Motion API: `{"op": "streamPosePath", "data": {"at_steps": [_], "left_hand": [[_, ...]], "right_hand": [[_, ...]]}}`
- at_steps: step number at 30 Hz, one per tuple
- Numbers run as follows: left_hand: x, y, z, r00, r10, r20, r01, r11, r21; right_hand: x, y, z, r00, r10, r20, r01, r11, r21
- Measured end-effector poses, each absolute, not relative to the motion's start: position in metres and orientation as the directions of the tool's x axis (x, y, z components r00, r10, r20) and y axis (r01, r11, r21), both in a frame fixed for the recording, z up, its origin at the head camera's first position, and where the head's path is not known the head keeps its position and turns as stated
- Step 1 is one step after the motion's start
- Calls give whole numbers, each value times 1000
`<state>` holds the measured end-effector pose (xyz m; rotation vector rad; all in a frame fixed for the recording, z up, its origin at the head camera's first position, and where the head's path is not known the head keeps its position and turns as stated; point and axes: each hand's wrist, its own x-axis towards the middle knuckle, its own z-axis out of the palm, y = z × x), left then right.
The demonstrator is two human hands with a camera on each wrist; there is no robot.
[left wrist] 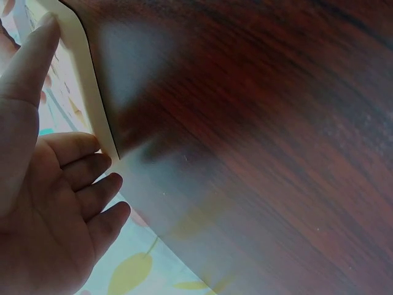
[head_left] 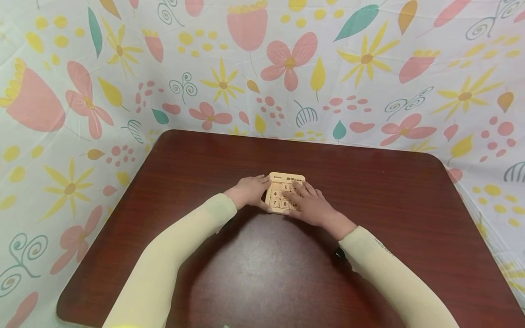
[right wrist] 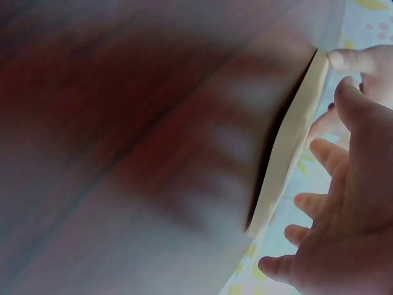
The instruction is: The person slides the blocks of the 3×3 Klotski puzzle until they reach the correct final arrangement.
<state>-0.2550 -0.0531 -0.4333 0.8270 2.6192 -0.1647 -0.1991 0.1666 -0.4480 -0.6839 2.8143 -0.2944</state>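
Note:
A wooden number slide puzzle (head_left: 280, 210) lies on the table, with dark numerals on square tiles. Tiles 1, 4, 7 and 8 show plainly; a bare slot is at the upper left of the grid. My left hand (head_left: 251, 190) holds the puzzle's left side between thumb and forefinger; in the left wrist view the thumb (left wrist: 37, 55) lies at one corner of the frame. Over the right-hand tiles spreads my right hand (head_left: 313, 207), fingertips on the tile faces, partly hiding that column. The puzzle's pale side edge (right wrist: 285, 150) shows in the right wrist view.
The dark red-brown wooden table (head_left: 254, 273) has rounded corners. A white flower-printed cloth (head_left: 262, 68) hangs behind it and along the sides. Pale sleeves cover both forearms, which reach in from the near edge.

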Motion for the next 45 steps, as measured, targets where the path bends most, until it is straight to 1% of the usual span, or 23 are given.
{"op": "streamPosePath", "data": {"at_steps": [12,26,37,45], "left_hand": [[-254,-54,-432,-747,528,-405,571,821,16],[-253,-54,-431,-751,525,-400,567,824,16],[-254,-54,-432,-750,527,-399,568,823,18],[-255,-53,-434,-749,529,-399,570,822,20]], "right_hand": [[-208,173,-446,-889,-413,-199,-369,902,-226],[-212,176,-446,-883,-405,-236,-350,905,-244],[-212,173,-447,-891,-400,-217,-359,911,-206],[-212,170,-449,-891,-406,-202,-368,908,-201]]}}
